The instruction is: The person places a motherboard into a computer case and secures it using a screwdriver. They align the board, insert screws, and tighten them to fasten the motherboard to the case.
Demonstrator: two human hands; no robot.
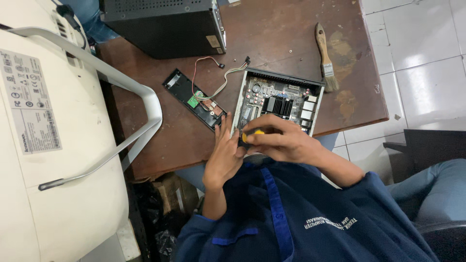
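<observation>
Paintbrush (324, 58) lies on the brown table (272, 34) — wooden handle, worn bristles. Black case (165, 24) at the far edge. White monitor back (53, 145) at left; detached black panel (194, 99), trailing wires.

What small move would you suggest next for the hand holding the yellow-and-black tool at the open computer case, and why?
Probably steady the tip before turning. The right hand grips the yellow-and-black tool at the near edge of the small open metal computer case, while the left hand braces beside it. The tip is hidden under the fingers, so I cannot tell whether it is seated.
</observation>
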